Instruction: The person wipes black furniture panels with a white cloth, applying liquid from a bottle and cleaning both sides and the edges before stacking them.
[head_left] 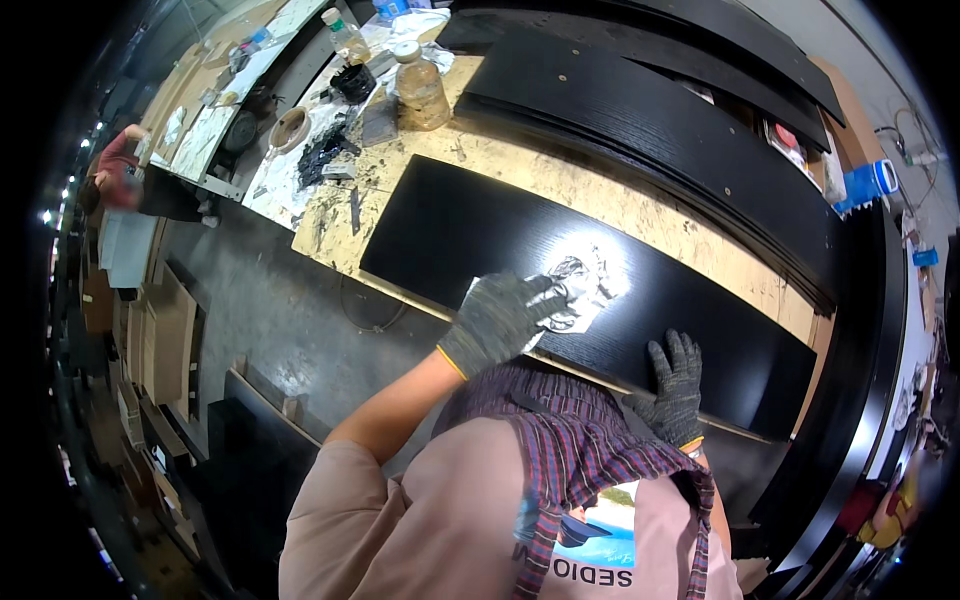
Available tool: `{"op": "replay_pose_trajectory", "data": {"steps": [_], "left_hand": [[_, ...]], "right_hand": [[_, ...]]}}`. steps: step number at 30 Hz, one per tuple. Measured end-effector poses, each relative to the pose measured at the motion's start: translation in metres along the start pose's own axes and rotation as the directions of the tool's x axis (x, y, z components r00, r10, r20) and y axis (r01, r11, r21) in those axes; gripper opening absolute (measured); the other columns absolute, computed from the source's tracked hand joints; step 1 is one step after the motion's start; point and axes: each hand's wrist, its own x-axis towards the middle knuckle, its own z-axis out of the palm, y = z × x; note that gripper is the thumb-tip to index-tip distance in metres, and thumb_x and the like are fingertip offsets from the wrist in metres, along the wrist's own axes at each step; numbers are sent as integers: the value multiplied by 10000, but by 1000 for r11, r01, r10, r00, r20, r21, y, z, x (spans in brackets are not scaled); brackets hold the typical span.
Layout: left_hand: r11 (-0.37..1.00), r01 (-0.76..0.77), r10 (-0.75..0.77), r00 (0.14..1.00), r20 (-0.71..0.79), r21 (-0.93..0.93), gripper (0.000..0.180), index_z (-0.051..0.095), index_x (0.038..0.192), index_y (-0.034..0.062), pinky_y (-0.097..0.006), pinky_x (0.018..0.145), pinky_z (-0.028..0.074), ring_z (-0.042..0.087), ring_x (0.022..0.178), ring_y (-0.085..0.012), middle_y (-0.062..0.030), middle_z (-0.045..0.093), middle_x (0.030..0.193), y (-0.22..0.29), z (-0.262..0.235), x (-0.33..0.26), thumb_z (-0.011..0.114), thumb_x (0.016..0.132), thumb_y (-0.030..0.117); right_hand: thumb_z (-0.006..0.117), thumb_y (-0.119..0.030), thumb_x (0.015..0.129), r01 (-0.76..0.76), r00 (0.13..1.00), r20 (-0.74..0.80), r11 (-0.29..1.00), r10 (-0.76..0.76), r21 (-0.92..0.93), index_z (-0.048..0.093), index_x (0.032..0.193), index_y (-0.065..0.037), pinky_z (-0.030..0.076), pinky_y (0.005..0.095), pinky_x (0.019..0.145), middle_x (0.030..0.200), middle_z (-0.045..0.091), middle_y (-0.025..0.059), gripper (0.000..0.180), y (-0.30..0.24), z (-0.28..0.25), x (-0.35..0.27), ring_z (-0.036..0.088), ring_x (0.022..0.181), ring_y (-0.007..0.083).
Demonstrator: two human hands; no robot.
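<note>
Left hand (497, 318) (gloved) atop cloth (578, 318) on panel (450, 225)

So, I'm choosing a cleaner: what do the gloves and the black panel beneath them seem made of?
Gloves: likely knitted fabric, matte dark grey, judging by the mottled, yarn-like surface.
Black panel: probably wood or veneered board, glossy black; fine grain-like streaks show near the bright reflection, though solid or veneer stays open.

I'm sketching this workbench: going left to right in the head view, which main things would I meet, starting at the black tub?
Black tub → white-capped bottle → gloved left hand → gloved right hand → blue item.
</note>
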Motion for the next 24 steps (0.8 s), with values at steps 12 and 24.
{"op": "replay_pose_trajectory", "data": {"steps": [12,24], "left_hand": [[701,667,-711,680,-179,-252,424,654,1302,153,-431,1002,483,635,1125,-363,-183,662,1243,-253,-27,29,659,923,344],[835,550,-536,800,-270,-30,479,687,1249,121,-461,950,498,645,1110,-356,-187,679,1220,-247,-45,48,574,943,472]], "right_hand": [[872,-496,585,1,997,78,987,12,-162,513,1423,-122,214,594,1203,1517,394,237,985,-4,5,21,333,1422,437],[874,-471,557,-75,996,40,976,86,-206,537,1391,-157,254,579,1196,1480,444,193,952,-14,5,21,379,1397,413]]}}
